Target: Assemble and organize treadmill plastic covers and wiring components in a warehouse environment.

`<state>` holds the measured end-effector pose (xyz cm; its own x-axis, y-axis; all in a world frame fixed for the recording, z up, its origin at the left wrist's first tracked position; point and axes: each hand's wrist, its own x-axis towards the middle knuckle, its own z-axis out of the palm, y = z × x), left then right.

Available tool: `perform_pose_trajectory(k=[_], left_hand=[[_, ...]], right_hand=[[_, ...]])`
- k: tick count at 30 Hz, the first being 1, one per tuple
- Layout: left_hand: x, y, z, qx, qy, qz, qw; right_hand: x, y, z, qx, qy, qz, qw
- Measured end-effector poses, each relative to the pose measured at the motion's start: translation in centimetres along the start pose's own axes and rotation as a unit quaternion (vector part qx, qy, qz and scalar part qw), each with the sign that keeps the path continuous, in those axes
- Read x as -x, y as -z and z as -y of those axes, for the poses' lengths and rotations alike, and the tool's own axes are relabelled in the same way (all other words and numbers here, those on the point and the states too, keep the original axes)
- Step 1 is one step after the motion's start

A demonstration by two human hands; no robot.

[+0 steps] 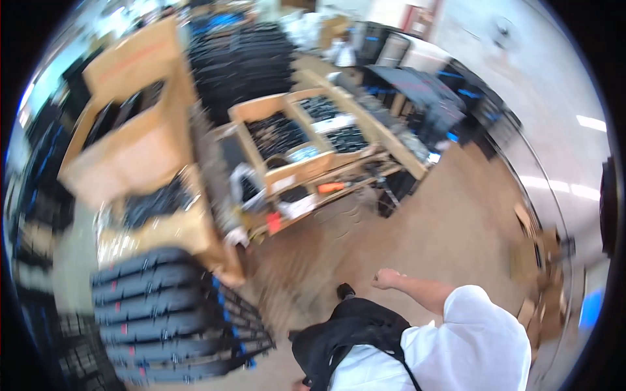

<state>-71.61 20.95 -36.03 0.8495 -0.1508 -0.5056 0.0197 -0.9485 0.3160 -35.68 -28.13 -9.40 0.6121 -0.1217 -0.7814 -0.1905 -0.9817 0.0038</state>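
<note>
My right hand (388,279) is held out over the brown floor, its fingers curled in and nothing visible in them. Just a sliver of my left hand (301,386) shows at the lower edge, beside my black apron (355,329); its fingers are hidden. To the left stands a stack of curved black plastic shells (153,303), apart from both hands. Ahead, a workbench (306,210) carries open cardboard boxes (266,107) filled with small black parts. Near its front edge lies a tool with an orange handle (330,188).
A large open carton (130,146) and a plastic-lined box (140,238) of black parts stand at the left. Behind the bench rises a tall stack of black panels (241,62). Flattened cardboard (544,287) leans along the right wall.
</note>
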Motion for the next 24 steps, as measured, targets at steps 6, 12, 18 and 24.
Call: perform_pose_trajectory(k=[6, 12, 18, 24], left_hand=[[-13.0, 10.3, -7.7, 0.267, 0.119, -0.006, 0.956], [-22.2, 16.0, -20.8, 0.551, 0.314, -0.036, 0.773], [-35.8, 28.5, -36.3, 0.496, 0.259, 0.013, 0.828], [-45.9, 44.2, -61.1, 0.310, -0.049, -0.053, 0.948]], right_hand=[[-6.8, 11.2, -25.0, -0.175, -0.137, -0.243, 0.944], [-16.5, 33.1, -45.4, -0.424, -0.094, -0.548, 0.715], [-24.1, 48.2, -54.3, -0.638, -0.053, -0.569, 0.517], [-24.5, 51.4, -56.4, -0.625, -0.053, -0.559, 0.543]])
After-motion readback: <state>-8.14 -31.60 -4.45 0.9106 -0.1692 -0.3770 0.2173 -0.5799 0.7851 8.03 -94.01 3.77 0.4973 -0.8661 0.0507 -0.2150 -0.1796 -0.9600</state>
